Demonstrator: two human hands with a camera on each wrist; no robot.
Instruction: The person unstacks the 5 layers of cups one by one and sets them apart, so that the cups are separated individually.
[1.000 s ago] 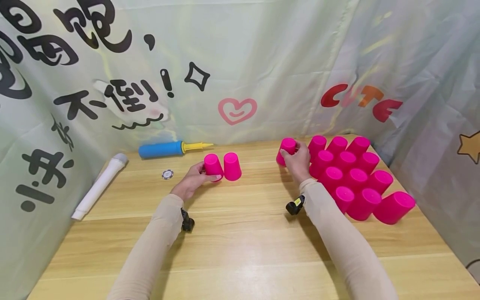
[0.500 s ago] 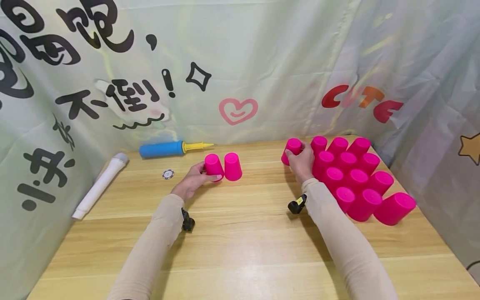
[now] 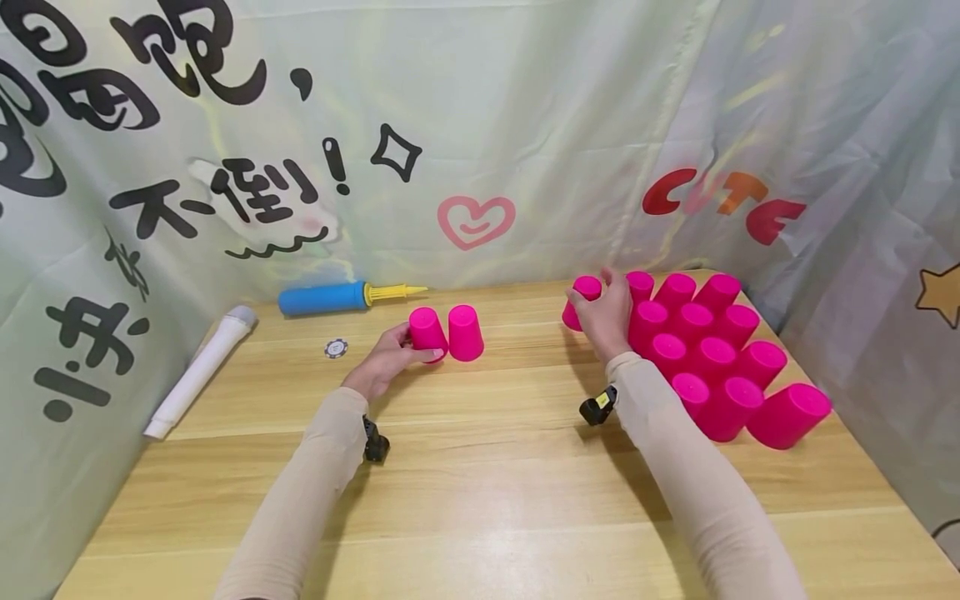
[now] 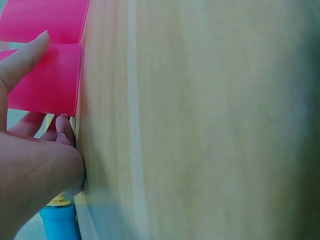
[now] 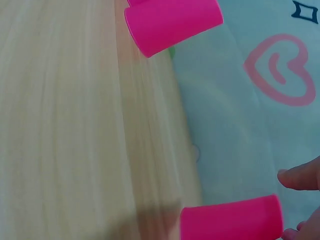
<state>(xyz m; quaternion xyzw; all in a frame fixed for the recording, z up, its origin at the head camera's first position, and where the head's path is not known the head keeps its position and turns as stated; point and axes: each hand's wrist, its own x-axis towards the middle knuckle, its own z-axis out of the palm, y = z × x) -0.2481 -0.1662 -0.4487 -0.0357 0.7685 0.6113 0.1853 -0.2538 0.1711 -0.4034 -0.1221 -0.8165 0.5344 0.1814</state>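
My left hand [image 3: 381, 365] holds an upside-down pink plastic cup [image 3: 426, 325], thumb on the near side and fingers behind. Close to its right stands a second pink cup [image 3: 466, 333], also upside down. In the left wrist view the thumb lies across the held cup [image 4: 47, 80], and the fingertips show at its far side. At the back right, my right hand [image 3: 607, 317] is beside another upturned pink cup [image 3: 583, 290]. The right wrist view shows the thumb [image 5: 300, 177] spread away from that cup [image 5: 230, 220], with other fingertips near its base end.
Several upturned pink cups [image 3: 711, 357] stand in a block on the right. A blue and yellow hand pump [image 3: 322, 299] lies at the back left, near a poker chip [image 3: 336, 348] and a white tube [image 3: 201, 371]. A printed curtain [image 3: 547, 150] borders the wooden table [image 3: 480, 492].
The right hand moved its cup slightly right, toward the block; its fingers have since lifted and spread off that cup. The left hand and its cup stay in place.
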